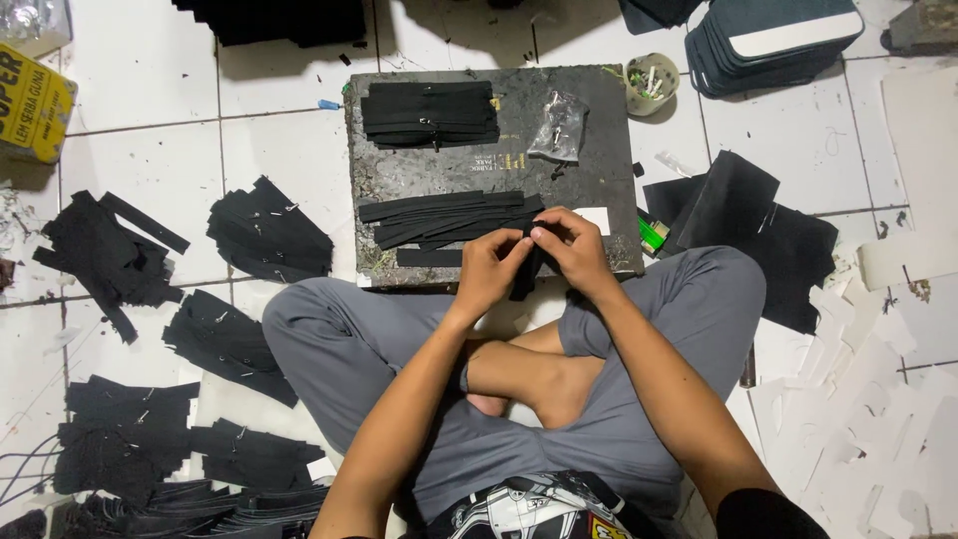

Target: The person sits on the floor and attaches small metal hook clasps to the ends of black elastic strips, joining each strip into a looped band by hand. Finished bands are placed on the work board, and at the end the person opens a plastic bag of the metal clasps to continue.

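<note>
I sit cross-legged on a white tiled floor. My left hand [491, 268] and my right hand [574, 250] meet at the near edge of a dark work board [599, 170], both pinching one black strip [526, 279] that hangs down between them. Just beyond my fingers lies a loose pile of black strips [444, 218] on the board. A neat stack of black strips [429, 113] sits at the board's far left, and a small clear plastic bag [559, 128] lies at its far right.
Heaps of black strips [267, 238] and black scraps [105, 258] lie on the floor to my left. Black sheets [743, 225] and white paper scraps [858, 399] lie on my right. A small cup [651, 84], dark stacked books [768, 42] and a yellow box [32, 100] stand farther off.
</note>
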